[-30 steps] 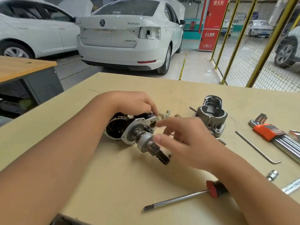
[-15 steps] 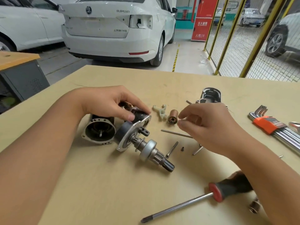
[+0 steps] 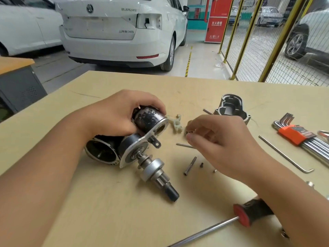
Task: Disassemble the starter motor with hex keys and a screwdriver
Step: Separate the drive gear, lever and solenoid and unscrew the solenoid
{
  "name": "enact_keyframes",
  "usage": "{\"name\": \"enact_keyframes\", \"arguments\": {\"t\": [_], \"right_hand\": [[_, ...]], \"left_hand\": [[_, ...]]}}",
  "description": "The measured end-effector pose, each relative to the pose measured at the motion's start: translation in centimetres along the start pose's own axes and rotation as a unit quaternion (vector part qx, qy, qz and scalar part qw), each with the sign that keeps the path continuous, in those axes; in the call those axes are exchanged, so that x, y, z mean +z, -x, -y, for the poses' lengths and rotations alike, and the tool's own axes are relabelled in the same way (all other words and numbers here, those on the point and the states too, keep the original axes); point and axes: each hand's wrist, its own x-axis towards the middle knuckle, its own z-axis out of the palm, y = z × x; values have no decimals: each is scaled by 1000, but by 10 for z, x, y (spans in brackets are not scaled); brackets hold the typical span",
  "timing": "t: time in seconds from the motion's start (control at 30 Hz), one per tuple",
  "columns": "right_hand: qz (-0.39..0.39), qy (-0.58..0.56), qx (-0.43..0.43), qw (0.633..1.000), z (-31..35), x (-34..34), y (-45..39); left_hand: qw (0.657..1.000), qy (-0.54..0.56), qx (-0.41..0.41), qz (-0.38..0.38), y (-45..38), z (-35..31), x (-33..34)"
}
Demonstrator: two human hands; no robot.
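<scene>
The counter [image 3: 99, 211] is pale yellow wood. The screwdriver [image 3: 249, 213] handle is black with red end. The hex key holder [image 3: 295, 133] is orange, the keys silver. The solenoid [image 3: 148, 119] is black, worn.

Left hand [image 3: 117, 114] grips the black cylindrical solenoid [image 3: 148, 119] of the part-stripped grey metal starter motor [image 3: 142, 154] lying on the pale wooden surface [image 3: 106, 202]. Right hand [image 3: 226, 145] pinches a small dark part, mostly hidden. Red-and-black-handled screwdriver [image 3: 242, 215] lies nearby; orange-holdered hex key set [image 3: 302, 138] at right.

1 motor [image 3: 142, 145], 1 screwdriver [image 3: 231, 223], 2 hands [image 3: 117, 113].
</scene>
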Motion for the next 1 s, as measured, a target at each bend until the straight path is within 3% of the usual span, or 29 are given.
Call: {"name": "enact_keyframes", "arguments": {"t": [0.17, 0.37, 0.5, 0.67, 0.83, 1.0], "right_hand": [[82, -109, 90, 987, 24, 21, 2], [26, -328, 249, 911, 33, 33, -9], [20, -312, 226, 922, 32, 37, -13], [-29, -313, 178, 933, 31, 39, -12], [-73, -270, 56, 958, 33, 39, -8], [-50, -281, 23, 958, 30, 41, -4]], "left_hand": [[997, 22, 31, -61, -4, -5, 8], [995, 3, 53, -86, -5, -7, 10], [993, -9, 76, -93, -6, -10, 12], [988, -107, 88, -64, -9, -16, 10], [993, -83, 83, -32, -5, -13, 4], [996, 3, 90, -22, -3, -10, 7]]}}
